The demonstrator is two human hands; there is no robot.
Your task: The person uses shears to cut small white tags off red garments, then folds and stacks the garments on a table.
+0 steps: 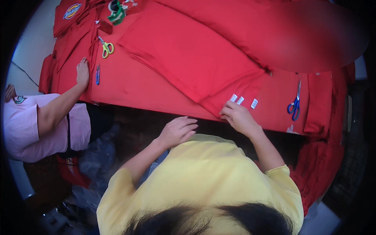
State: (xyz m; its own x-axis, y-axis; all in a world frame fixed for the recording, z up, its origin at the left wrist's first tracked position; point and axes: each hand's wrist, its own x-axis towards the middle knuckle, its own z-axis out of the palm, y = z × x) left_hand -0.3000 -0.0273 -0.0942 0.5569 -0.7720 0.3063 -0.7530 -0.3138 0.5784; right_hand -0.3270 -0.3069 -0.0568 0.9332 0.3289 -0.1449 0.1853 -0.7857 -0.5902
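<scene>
A large piece of red fabric [188,51] lies flat across the table in front of me. At its near corner are several small white labels [240,100]. My right hand [239,118] is at this corner, its bent fingers closed on the fabric's edge beside the labels. My left hand [179,131] hovers off the table's near edge, close to my body, with its fingers stretched out and nothing in it. Blue-handled scissors [294,103] lie to the right of my right hand.
The table is covered in red cloth [129,92]. Yellow-handled scissors [106,48], blue thread snips [97,74] and a green tape dispenser [116,12] lie at the left. A co-worker's hand [82,72] rests on folded red garments [72,41]. More red cloth [319,166] hangs at the right.
</scene>
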